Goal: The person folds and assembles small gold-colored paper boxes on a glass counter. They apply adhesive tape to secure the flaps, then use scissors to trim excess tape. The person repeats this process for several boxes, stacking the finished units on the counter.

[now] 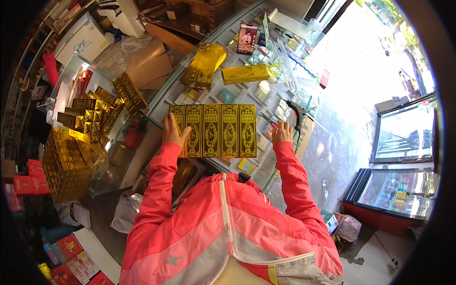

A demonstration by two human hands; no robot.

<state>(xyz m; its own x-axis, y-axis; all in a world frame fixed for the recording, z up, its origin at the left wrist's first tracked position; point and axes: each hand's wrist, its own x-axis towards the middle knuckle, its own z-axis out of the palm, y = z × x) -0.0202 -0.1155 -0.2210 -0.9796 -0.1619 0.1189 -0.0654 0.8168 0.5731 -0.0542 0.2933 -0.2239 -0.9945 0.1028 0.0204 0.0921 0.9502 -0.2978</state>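
Note:
In front of me, several flat gold boxes (219,130) with dark ornate panels stand side by side in a row on the glass counter. My left hand (175,133) lies on the row's left end, fingers stretched out and thumb spread over the box front. To the right of the row, apart from it, my right hand (283,134) has its fingers curled by a small red-orange piece (275,125). What they hold, if anything, is too small to make out. Just beyond that hand lies a black glue gun (299,116).
Farther back are a gold box stack (204,66), a single gold box (245,74) and a phone (247,39) propped upright. More gold boxes (90,114) pile up at left, above a large gold carton (66,166). The glass counter (166,97) runs diagonally; a glass-topped case (396,192) stands right.

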